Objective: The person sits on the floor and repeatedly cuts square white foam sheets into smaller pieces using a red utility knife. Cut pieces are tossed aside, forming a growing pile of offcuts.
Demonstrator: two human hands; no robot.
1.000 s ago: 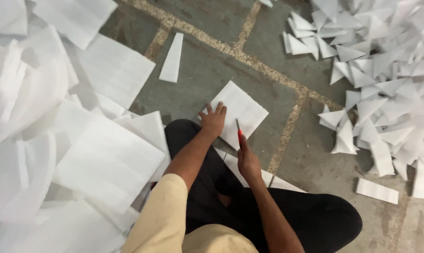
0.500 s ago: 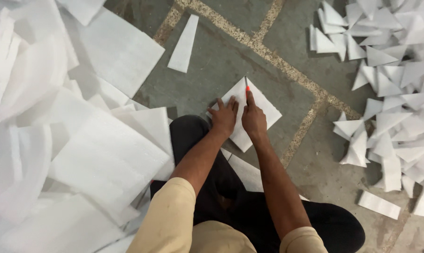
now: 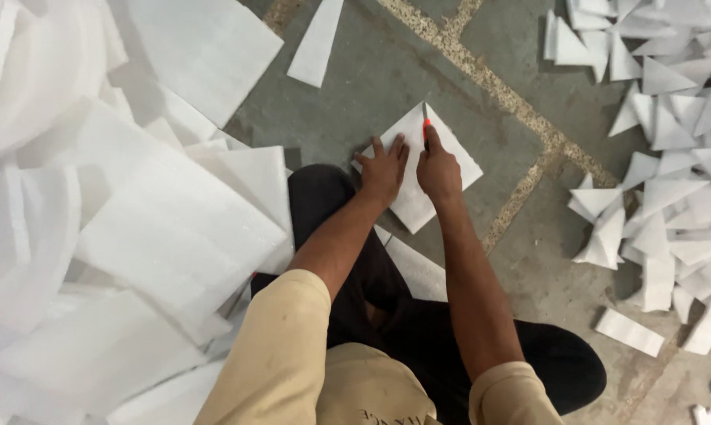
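A white square foam sheet lies on the grey stone floor in front of my knees. My left hand presses flat on its left half, fingers spread. My right hand is closed around a small red-tipped cutter, whose tip rests on the sheet near its far corner. The two hands sit side by side, almost touching. My black trouser legs hide the near edge of the sheet.
A big heap of large white foam sheets fills the left side. A pile of cut triangular and strip pieces lies at the right. A loose strip rests on the floor ahead; another strip lies at the lower right.
My right hand came up from beside my knee and set the cutter tip onto the sheet. My left hand stayed pressed on the sheet. The camera leaned closer.
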